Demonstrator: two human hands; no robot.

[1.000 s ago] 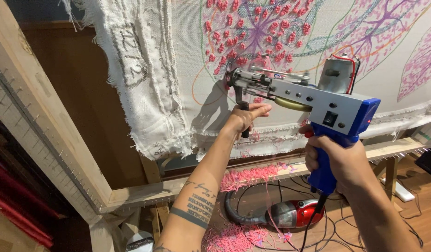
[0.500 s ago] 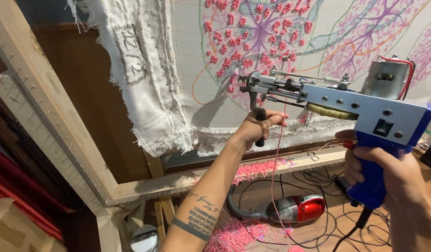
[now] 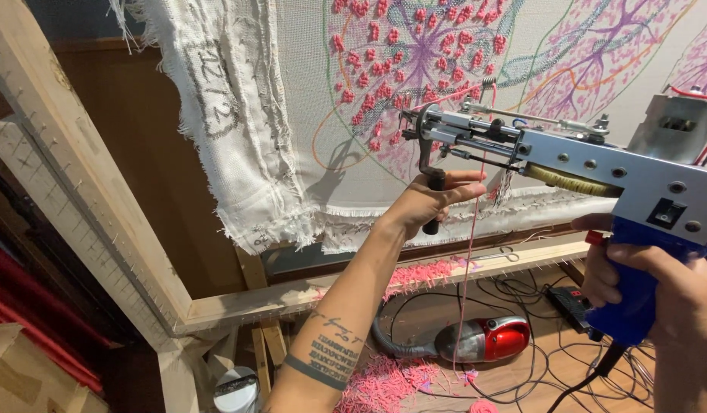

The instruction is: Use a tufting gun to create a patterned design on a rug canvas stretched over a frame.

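Note:
A blue and silver tufting gun [image 3: 598, 164] is held up in front of a stretched white cloth [image 3: 414, 99] with a pink and purple tufted pattern. My left hand [image 3: 430, 203] is closed around the gun's black front handle. My right hand [image 3: 667, 298] grips the blue rear handle at the lower right. Pink yarn [image 3: 469, 252] hangs down from the gun's front. The needle end sits a little off the cloth, near the pink tufts.
A wooden frame [image 3: 86, 176] with rows of nails holds the cloth; its lower bar [image 3: 368, 283] runs across. On the floor lie a red hand vacuum [image 3: 487, 340], black cables [image 3: 521, 298], pink yarn scraps [image 3: 384, 382] and a power strip [image 3: 571, 302].
The gun and both hands have shifted right and slightly up along the cloth. My view has moved closer.

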